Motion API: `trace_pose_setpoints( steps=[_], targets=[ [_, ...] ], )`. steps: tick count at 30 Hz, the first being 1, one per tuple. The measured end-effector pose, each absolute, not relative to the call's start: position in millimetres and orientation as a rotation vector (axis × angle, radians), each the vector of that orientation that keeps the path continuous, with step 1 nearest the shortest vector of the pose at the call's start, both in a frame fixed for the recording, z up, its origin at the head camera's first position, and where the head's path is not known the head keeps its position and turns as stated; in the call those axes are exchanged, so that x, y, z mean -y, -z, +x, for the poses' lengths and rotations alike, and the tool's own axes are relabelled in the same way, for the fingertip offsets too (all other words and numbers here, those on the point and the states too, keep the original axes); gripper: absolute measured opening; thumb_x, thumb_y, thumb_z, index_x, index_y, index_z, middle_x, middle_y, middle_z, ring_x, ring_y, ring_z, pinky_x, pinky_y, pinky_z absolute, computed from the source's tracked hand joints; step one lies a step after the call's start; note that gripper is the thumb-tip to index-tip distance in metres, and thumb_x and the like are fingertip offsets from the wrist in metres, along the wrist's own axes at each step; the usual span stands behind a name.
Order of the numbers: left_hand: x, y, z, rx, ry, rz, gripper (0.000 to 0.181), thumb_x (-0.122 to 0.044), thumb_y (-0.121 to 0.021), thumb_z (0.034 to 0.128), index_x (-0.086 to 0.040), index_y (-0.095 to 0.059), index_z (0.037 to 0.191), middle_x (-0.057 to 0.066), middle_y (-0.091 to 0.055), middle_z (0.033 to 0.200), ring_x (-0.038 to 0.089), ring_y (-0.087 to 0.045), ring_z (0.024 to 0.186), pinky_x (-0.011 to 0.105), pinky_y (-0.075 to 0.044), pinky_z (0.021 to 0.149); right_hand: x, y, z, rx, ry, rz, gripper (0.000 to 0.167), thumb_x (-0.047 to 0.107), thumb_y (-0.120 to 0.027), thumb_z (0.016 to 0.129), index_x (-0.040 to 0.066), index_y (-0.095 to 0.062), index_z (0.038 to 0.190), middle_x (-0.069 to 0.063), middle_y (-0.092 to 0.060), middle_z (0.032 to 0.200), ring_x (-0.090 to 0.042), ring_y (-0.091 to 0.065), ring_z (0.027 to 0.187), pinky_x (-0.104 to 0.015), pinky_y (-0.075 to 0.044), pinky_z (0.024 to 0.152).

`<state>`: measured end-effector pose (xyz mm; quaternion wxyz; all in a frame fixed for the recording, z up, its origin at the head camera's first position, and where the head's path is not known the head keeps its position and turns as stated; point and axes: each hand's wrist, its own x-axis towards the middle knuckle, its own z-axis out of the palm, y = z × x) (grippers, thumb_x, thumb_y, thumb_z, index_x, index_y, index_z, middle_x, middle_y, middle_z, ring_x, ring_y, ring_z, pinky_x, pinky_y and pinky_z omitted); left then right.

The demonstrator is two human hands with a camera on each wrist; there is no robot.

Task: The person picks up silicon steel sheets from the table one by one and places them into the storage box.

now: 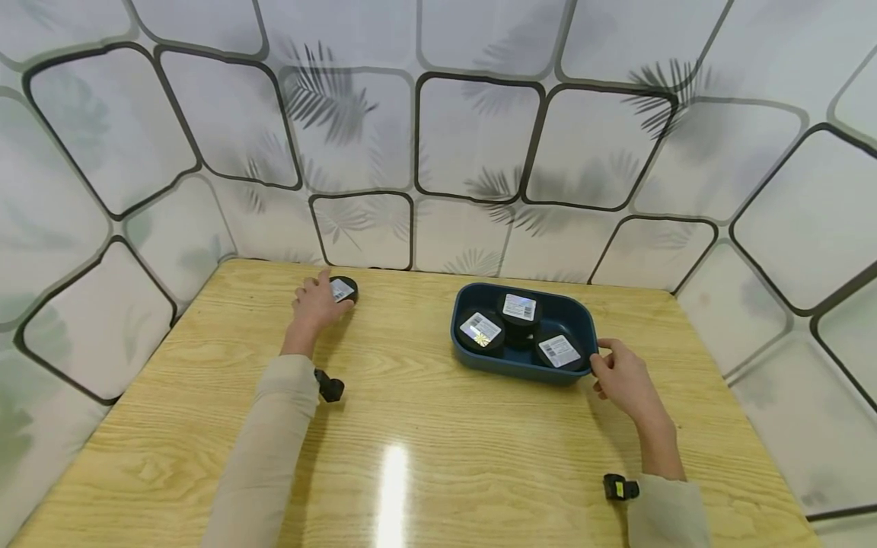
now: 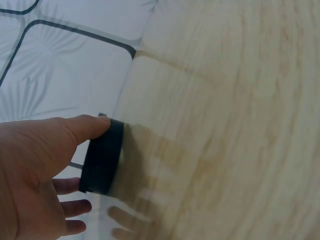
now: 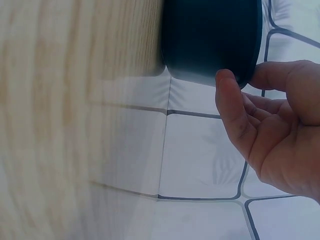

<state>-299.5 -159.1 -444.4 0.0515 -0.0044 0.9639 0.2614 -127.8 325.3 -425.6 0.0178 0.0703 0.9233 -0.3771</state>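
Note:
My left hand [image 1: 318, 303] is at a short black round container [image 1: 343, 288] with a white label, on the table's far left side. In the left wrist view, the thumb [image 2: 92, 127] lies against one side of that container [image 2: 103, 159], and fingers reach round the other side. On the right, a dark blue rectangular bin [image 1: 524, 371] holds three similar black containers [image 1: 482, 330] with white labels. My right hand [image 1: 623, 378] pinches the bin's right rim between thumb and fingers. The right wrist view shows this grip at the corner of the bin [image 3: 212, 40].
A light wooden table [image 1: 404, 411] lies under everything. Its back edge meets a patterned wall covering [image 1: 473, 137], which also runs along both sides. Small black devices [image 1: 330, 387] are worn at both wrists.

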Motion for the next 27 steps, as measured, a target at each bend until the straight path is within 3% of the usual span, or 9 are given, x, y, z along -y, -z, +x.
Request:
trace_pose_setpoints(
  steps=[5,15,27],
  targets=[
    [162,447,-297,-2.940,-0.770,-0.088,0.091,-0.045,-0.062,0.0947,0.003,-0.012,0.155,0.037,-0.017,0.149,0.060,-0.024,0.132,0.068,-0.027,0.105,-324,425,-127,-2.868,1.175,0.223,0.047,0.014,-0.043,0.103,-0.011,-0.037,0.143,-0.024,-0.061,0.092,-0.023,-0.064,0.063,-0.032,-0.054,0.056],
    [167,445,-293,-2.909,-0.688,-0.104,0.090,-0.052,-0.065,0.0894,0.013,-0.034,0.142,0.038,-0.026,0.135,0.055,-0.030,0.124,0.066,-0.031,0.102,-323,425,-127,-2.860,1.153,0.235,0.048,0.014,-0.043,0.103,-0.012,-0.035,0.143,-0.023,-0.061,0.091,-0.022,-0.064,0.063,-0.032,-0.053,0.057],
    [164,450,-281,-2.898,-0.691,-0.110,0.095,-0.056,-0.066,0.0879,0.013,-0.031,0.144,0.039,-0.025,0.136,0.056,-0.028,0.126,0.066,-0.030,0.104,-323,425,-128,-2.862,1.157,0.218,0.048,0.014,-0.042,0.103,-0.012,-0.035,0.143,-0.024,-0.061,0.092,-0.024,-0.065,0.065,-0.032,-0.054,0.057]
  ],
)
